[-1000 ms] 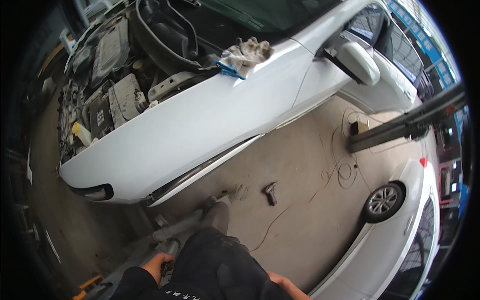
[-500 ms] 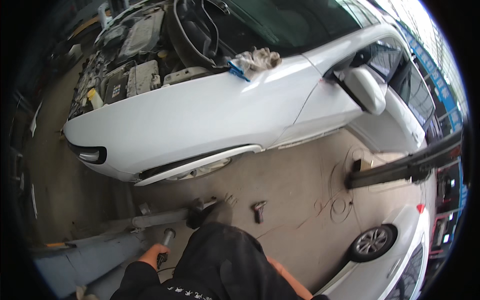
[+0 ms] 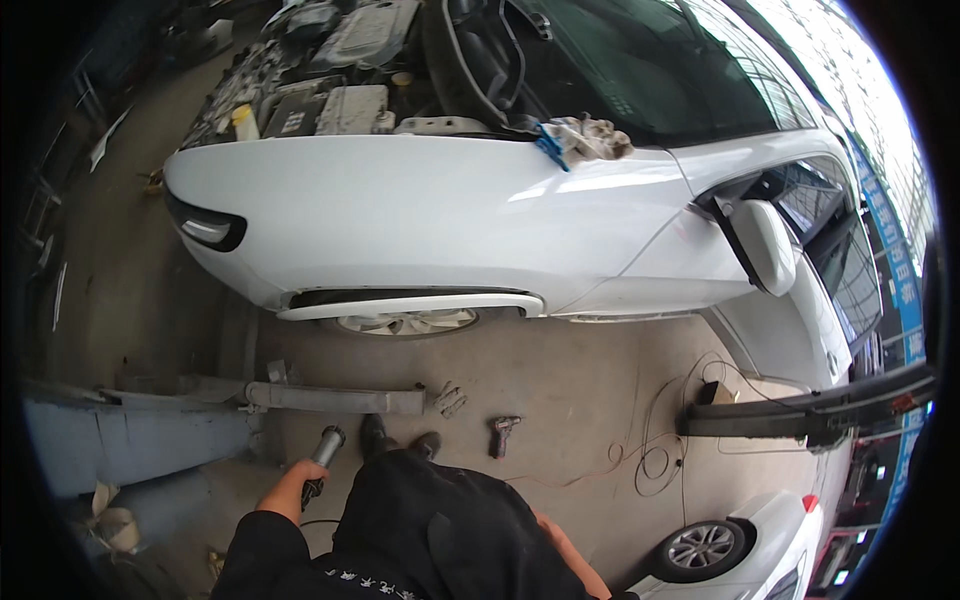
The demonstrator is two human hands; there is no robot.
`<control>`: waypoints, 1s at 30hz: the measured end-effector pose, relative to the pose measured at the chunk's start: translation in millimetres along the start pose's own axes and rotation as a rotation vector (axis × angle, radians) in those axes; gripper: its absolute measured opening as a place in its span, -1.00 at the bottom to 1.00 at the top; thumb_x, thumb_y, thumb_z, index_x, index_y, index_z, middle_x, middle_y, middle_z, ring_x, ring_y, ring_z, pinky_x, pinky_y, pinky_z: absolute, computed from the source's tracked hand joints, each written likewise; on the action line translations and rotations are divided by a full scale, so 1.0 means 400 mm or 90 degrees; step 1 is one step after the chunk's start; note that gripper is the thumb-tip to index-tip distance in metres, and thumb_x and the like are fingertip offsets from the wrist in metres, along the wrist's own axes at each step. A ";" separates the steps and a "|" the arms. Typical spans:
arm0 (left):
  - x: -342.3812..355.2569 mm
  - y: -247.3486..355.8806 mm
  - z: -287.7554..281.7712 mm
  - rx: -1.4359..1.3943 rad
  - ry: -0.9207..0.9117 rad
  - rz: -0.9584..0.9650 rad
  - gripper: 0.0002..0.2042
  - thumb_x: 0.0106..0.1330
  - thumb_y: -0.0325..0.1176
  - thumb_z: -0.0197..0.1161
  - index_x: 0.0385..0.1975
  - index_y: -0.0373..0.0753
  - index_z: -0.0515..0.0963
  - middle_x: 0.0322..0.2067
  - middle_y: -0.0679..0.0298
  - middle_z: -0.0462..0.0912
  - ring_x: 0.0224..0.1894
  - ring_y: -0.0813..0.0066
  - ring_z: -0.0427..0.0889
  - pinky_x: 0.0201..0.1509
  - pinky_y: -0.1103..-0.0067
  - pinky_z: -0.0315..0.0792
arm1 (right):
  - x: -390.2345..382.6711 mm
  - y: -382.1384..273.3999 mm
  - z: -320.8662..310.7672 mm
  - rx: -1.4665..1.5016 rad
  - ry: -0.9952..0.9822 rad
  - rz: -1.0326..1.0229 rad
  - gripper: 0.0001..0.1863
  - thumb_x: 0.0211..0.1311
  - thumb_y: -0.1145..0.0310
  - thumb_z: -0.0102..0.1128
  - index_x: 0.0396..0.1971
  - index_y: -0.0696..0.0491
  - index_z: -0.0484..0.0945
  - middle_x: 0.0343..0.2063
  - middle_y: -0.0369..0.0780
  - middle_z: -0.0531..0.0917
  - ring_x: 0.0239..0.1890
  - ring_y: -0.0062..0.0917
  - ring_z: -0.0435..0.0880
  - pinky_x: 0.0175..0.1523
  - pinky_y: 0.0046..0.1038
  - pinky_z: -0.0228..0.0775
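Note:
My left hand is closed around the black handle of a silver cylindrical tool. A thin dark hose or cord trails by the handle. The tool points away from me, above the floor and left of my shoes. Of my right arm only the bare forearm shows, beside my black clothing; its hand and fingers are hidden. Ahead stands a white car with its engine bay uncovered. Its front wheel shows below a loose-looking white arch strip.
Work gloves lie near the windscreen's base. A cordless power tool rests on the floor, right of my shoes. Grey lift arms reach in from left and right. A hose coils near another car.
The view has turned, so the white car now lies more level and farther right, and both my shoes show. My left hand still grips the silver tool.

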State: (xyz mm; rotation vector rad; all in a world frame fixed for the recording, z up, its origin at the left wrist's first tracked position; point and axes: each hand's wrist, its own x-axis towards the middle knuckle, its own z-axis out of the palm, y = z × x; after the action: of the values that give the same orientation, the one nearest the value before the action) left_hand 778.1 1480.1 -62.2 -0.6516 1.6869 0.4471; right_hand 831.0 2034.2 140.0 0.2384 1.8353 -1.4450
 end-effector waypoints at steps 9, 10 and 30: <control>-0.174 0.025 -0.098 0.098 0.128 0.120 -0.38 -0.14 -0.03 0.39 -0.04 -0.25 0.56 -0.19 0.11 0.66 -0.18 0.31 0.67 -0.10 0.43 0.51 | 0.067 0.104 0.054 0.052 0.096 0.053 -0.50 0.26 0.20 0.06 0.13 0.16 0.38 0.00 -0.11 0.55 0.09 -0.38 0.47 0.19 -0.41 0.27; -0.198 0.026 -0.118 0.103 0.125 0.146 -0.38 -0.14 -0.02 0.38 -0.04 -0.24 0.56 -0.19 0.12 0.66 -0.18 0.31 0.67 -0.10 0.43 0.51 | 0.125 0.054 0.087 -0.230 0.156 0.205 -0.55 0.24 0.25 0.09 0.08 0.15 0.43 -0.13 -0.10 0.62 -0.01 -0.31 0.54 0.12 -0.37 0.33; -0.750 0.925 0.077 -0.008 -0.183 1.011 -0.31 -0.01 -0.02 0.37 0.04 -0.39 0.37 -0.21 0.07 0.60 -0.23 0.24 0.61 -0.16 0.42 0.46 | 0.092 -0.215 0.194 -0.564 0.643 -0.094 -0.17 -0.24 0.21 0.49 0.06 0.20 0.25 0.04 0.06 0.34 0.08 0.01 0.31 0.17 -0.11 0.19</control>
State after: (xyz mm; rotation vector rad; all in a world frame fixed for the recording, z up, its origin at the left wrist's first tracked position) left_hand 604.8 1836.6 203.6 0.8831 1.6035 1.5342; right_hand 791.5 1924.7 175.3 0.4202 3.1577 -0.4182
